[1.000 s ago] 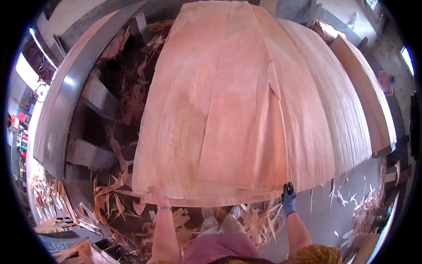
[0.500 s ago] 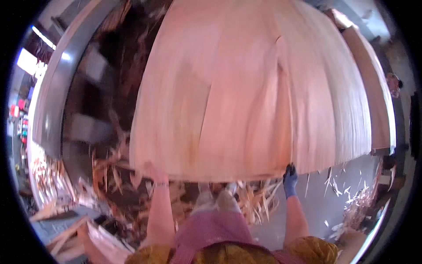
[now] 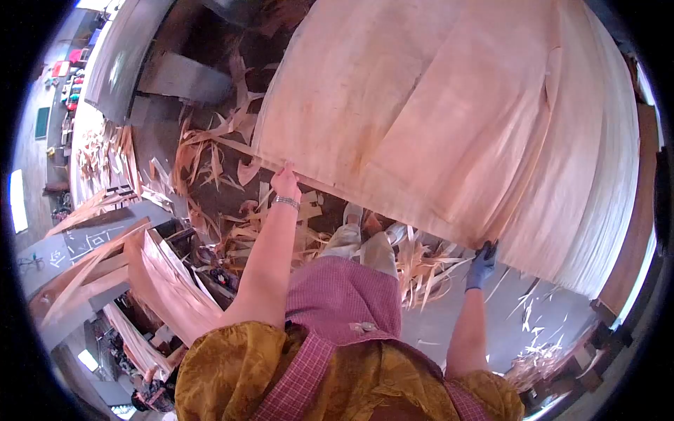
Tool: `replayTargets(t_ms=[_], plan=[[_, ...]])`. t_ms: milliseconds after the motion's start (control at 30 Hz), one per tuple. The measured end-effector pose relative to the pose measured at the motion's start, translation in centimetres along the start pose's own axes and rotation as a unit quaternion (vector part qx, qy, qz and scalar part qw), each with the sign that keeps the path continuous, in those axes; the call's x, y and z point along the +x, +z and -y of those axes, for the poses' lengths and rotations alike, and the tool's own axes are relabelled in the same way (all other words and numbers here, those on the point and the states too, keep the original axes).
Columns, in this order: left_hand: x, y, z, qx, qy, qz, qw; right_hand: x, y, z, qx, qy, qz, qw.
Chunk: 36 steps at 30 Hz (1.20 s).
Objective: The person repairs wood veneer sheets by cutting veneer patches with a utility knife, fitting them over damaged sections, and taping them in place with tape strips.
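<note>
A broad, thin wood veneer sheet (image 3: pixel 435 126) fills the upper middle and right of the head view, with long folds and a split running along it. My left hand (image 3: pixel 286 182), bare and with a metal bracelet at the wrist, grips the near edge close to its left corner. Farther right, my right hand (image 3: pixel 481 266) in a dark blue-grey glove pinches the same edge, below a raised fold. Both hands are closed on the sheet. Its far end runs out of view at the top.
Torn veneer strips (image 3: pixel 428 270) litter the floor around my feet. Stacked wood pieces (image 3: pixel 168 288) and a grey panel with chalk-like marks (image 3: pixel 77 245) stand at the left. A brown board edge (image 3: pixel 628 274) lies along the right side, and a curved metal surface (image 3: pixel 123 63) is upper left.
The view has turned, so the sheet's near edge now slants down to the right. My left hand appears higher and nearer the middle. Both hands still hold the sheet.
</note>
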State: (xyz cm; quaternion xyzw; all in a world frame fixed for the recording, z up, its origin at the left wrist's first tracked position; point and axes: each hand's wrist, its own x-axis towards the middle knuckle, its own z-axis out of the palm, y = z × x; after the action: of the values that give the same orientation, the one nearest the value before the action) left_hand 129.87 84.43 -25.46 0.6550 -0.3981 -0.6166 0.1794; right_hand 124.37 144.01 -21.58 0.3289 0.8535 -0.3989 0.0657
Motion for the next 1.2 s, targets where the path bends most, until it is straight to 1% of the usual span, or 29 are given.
replayTargets(t_ms=[67, 100, 200, 233, 300, 333, 400, 433, 467, 500, 533, 567, 600, 633, 667, 700, 733, 800, 867, 900, 967, 1000, 1033, 1067, 1100, 1133, 1167, 1200], plan=[[0.2, -0.3, 0.2, 0.019, -0.008, 0.004, 1.0, 1.8, 0.6, -3.6, 0.104, -0.078, -0.013, 0.991], [0.3, -0.4, 0.2, 0.027, -0.013, 0.009, 1.0, 1.5, 0.8, -3.2, 0.156, -0.114, -0.02, 0.981], [0.6, -0.6, -0.2, 0.031, -0.054, 0.027, 0.998, 1.3, -0.4, -2.1, 0.04, -0.04, -0.013, 0.998], [0.6, -0.6, -0.4, 0.029, -0.073, 0.034, 0.996, 1.2, -0.4, -2.1, 0.061, -0.04, -0.007, 0.997], [0.6, -0.8, -0.6, 0.013, -0.083, 0.037, 0.996, 1.1, -0.2, -2.7, 0.103, -0.041, 0.003, 0.994], [0.4, -0.8, -0.7, 0.005, -0.088, 0.038, 0.995, 1.1, 0.1, -3.2, 0.103, -0.05, -0.006, 0.993], [-0.5, -0.6, -1.3, 0.037, -0.094, 0.035, 0.994, 1.5, 0.5, -4.4, 0.103, -0.066, -0.026, 0.992], [-0.5, -0.6, -1.1, 0.055, -0.098, 0.035, 0.993, 1.6, 0.5, -5.0, 0.064, -0.07, -0.027, 0.995], [0.4, -0.8, -0.3, 0.027, -0.068, 0.039, 0.997, 1.7, 0.4, -5.5, 0.025, -0.074, -0.028, 0.997], [0.4, -0.9, -0.3, 0.047, -0.073, 0.033, 0.996, 1.9, 0.3, -5.8, -0.014, -0.076, -0.027, 0.997], [0.1, -1.0, -0.5, 0.067, -0.077, 0.027, 0.994, 1.5, 0.9, -5.7, 0.073, -0.079, -0.043, 0.993], [0.0, -1.0, -0.8, 0.086, -0.08, 0.022, 0.993, 1.5, 1.2, -5.5, 0.088, -0.08, -0.044, 0.992], [1.7, -1.2, 0.2, 0.087, -0.071, 0.006, 0.994, 1.6, 1.4, -5.7, 0.104, -0.08, -0.046, 0.99], [1.6, -1.4, -0.2, 0.071, -0.073, 0.031, 0.994, 1.7, 1.4, -5.7, 0.119, -0.08, -0.05, 0.988], [1.4, -1.7, -0.4, 0.056, -0.076, 0.058, 0.994, 1.8, 1.2, -5.8, 0.063, -0.077, -0.058, 0.993], [1.4, -1.8, -0.4, 0.042, -0.082, 0.087, 0.992, 1.7, 1.0, -5.6, 0.042, -0.075, -0.056, 0.995], [2.3, -2.1, -0.1, 0.04, -0.082, 0.09, 0.992, 1.5, 0.9, -5.3, 0.02, -0.073, -0.056, 0.996], [4.4, -2.1, 1.1, 0.032, -0.08, 0.096, 0.992, 0.9, 0.7, -4.1, 0.044, -0.039, -0.053, 0.997], [2.9, -1.1, 0.3, 0.055, -0.095, 0.056, 0.992, 0.0, 1.1, -1.8, 0.139, 0.021, -0.041, 0.989], [2.1, -0.8, -0.4, 0.066, -0.1, 0.034, 0.992, 0.0, 1.2, -1.3, 0.13, 0.019, -0.047, 0.99], [1.3, -0.4, -1.0, 0.079, -0.099, 0.05, 0.991, -0.2, 1.2, -0.7, 0.116, 0.014, -0.053, 0.992], [0.9, -0.4, -1.3, 0.084, -0.098, 0.058, 0.99, 0.2, 0.7, -1.5, 0.081, 0.036, -0.019, 0.996], [0.7, -1.0, -1.2, 0.069, -0.081, 0.088, 0.99, 0.4, 0.3, -2.7, -0.001, -0.052, -0.049, 0.997], [0.9, -1.6, -0.9, 0.049, -0.059, 0.122, 0.99, 0.7, 0.2, -3.8, -0.077, -0.142, -0.084, 0.983], [2.5, -2.4, 0.1, 0.017, -0.073, 0.119, 0.99, 0.9, 0.4, -3.9, -0.149, -0.23, -0.124, 0.954], [3.7, -3.2, 0.4, -0.015, -0.087, 0.119, 0.989, -0.2, 0.0, -2.5, -0.078, -0.16, -0.103, 0.979], [-0.5, -2.6, -0.6, -0.095, -0.036, 0.072, 0.992, -2.2, -0.8, -1.1, -0.003, -0.09, -0.078, 0.993], [0.1, -3.1, 0.0, -0.017, -0.004, 0.029, 0.999, -5.2, -1.5, 0.0, -0.01, -0.101, -0.09, 0.991]])
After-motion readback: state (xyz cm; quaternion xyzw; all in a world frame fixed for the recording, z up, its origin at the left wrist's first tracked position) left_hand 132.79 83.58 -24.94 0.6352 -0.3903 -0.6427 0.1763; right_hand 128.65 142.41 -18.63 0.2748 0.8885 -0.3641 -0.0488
